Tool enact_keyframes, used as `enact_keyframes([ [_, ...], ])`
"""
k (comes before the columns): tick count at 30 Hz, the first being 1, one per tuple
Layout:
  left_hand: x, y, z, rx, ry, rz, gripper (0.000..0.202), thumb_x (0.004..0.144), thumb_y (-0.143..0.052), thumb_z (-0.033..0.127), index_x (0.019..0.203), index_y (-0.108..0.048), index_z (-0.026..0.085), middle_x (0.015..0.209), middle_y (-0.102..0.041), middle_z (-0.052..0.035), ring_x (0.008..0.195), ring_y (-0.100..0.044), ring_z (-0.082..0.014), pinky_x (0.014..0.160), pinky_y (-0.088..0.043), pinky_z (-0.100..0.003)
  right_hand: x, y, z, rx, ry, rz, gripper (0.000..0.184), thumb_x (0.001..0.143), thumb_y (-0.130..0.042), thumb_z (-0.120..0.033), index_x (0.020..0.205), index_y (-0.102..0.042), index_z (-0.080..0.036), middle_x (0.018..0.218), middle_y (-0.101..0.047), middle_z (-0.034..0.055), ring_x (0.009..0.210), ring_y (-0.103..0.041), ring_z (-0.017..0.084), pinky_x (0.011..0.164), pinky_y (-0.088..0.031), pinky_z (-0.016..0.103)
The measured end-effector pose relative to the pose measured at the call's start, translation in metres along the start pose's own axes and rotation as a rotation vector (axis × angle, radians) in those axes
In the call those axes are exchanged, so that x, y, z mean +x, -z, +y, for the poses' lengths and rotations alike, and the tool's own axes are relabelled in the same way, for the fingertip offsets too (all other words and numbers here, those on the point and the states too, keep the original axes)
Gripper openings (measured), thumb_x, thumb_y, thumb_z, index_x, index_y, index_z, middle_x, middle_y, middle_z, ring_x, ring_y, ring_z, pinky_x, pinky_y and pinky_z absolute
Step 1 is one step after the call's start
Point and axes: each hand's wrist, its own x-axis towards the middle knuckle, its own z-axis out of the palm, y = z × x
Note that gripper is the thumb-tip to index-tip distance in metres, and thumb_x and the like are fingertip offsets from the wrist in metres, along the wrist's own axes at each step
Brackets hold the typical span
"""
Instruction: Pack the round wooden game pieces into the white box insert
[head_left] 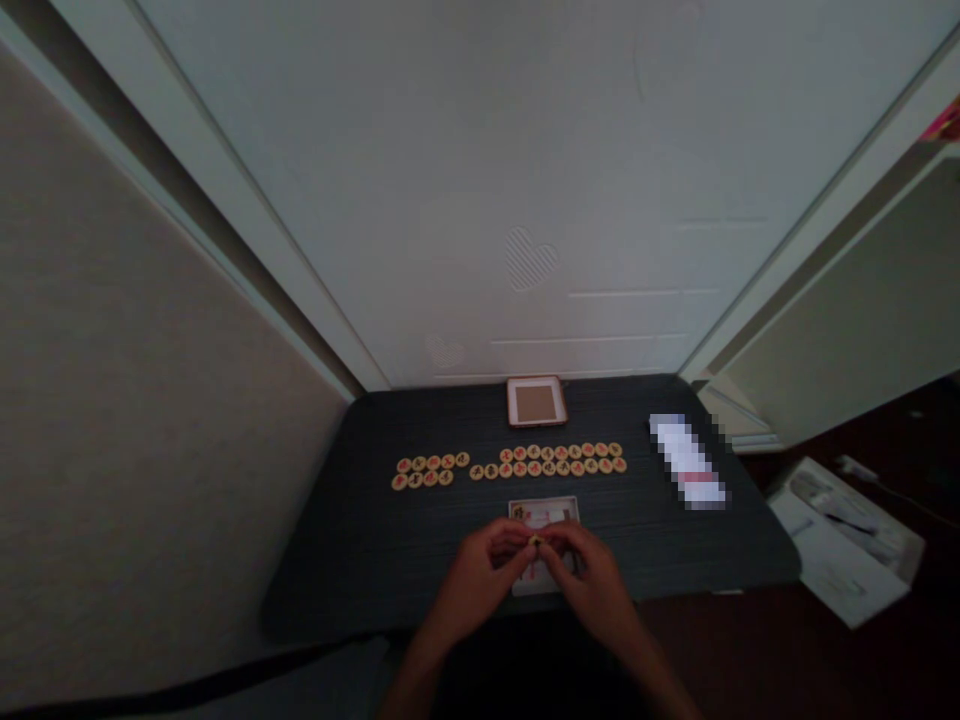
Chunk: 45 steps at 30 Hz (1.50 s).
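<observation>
My left hand [480,565] and my right hand [592,568] meet at the fingertips, pinching one small round xiangqi piece [535,541] between them. Below them on the table is a shallow white box [544,499], its middle partly covered by my fingers. Another piece [518,512] shows in the box's far left corner, near some red-printed material. Beyond the box, round wooden xiangqi pieces with red or dark characters lie flat in two rows, as a left group [427,479] and a longer right group [563,468].
A brown-edged square box lid [536,424] lies at the table's back edge. At the right is a pixelated, phone-like object [686,460]. The dark table [352,560] meets a white panel [465,200] behind it. An open white box [847,540] sits lower at the right.
</observation>
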Motion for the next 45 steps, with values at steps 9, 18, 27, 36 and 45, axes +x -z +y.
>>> enact_keyframes([
  [9,0.001,0.01,-0.002,0.19,-0.055,0.086,0.023,0.089,-0.066,0.042,0.097,-0.074,0.021,0.097,-0.079,-0.0059,0.092,-0.073,-0.0232,0.086,-0.056,-0.035,0.001,-0.001,0.003,0.013,0.048,0.025,0.017,0.098,-0.059,-0.032,0.101,-0.074,-0.024,0.099,-0.073,0.0065,0.093,-0.069,0.021,0.084,-0.056,0.032],
  [18,0.0,0.021,-0.01,0.387,-0.058,0.219,0.023,0.086,-0.065,0.042,0.099,-0.071,0.024,0.086,-0.077,-0.0029,0.078,-0.072,-0.0214,0.074,-0.054,-0.031,0.002,-0.003,0.007,-0.018,0.047,0.021,0.019,0.098,-0.056,-0.029,0.104,-0.074,-0.025,0.102,-0.071,0.0077,0.097,-0.068,0.022,0.086,-0.057,0.033],
  [27,-0.002,0.016,-0.022,0.614,-0.021,0.182,0.019,0.092,-0.058,0.041,0.087,-0.066,0.025,0.077,-0.076,-0.0014,0.071,-0.071,-0.0205,0.064,-0.044,-0.025,0.002,-0.009,0.006,-0.057,-0.011,-0.054,0.017,0.096,-0.059,-0.027,0.106,-0.072,-0.025,0.1,-0.071,0.006,0.087,-0.07,0.02,0.08,-0.057,0.032],
  [36,-0.001,0.016,-0.02,0.701,0.02,0.175,0.022,0.093,-0.056,0.043,0.085,-0.069,0.026,0.079,-0.077,-0.0022,0.071,-0.071,-0.0207,0.062,-0.04,-0.025,0.005,-0.017,0.01,-0.084,-0.073,-0.069,0.01,0.092,-0.061,-0.025,0.096,-0.07,-0.022,0.087,-0.072,0.0041,0.077,-0.069,0.02,0.073,-0.055,0.029],
  [45,-0.001,0.015,-0.017,0.762,0.062,0.144,0.023,0.096,-0.053,0.041,0.089,-0.068,0.025,0.084,-0.078,-0.0016,0.077,-0.072,-0.0184,0.065,-0.042,-0.023,0.006,-0.021,0.011,-0.095,-0.184,-0.101,0.005,0.09,-0.062,-0.024,0.086,-0.065,-0.022,0.079,-0.072,0.0015,0.071,-0.068,0.017,0.067,-0.052,0.025],
])
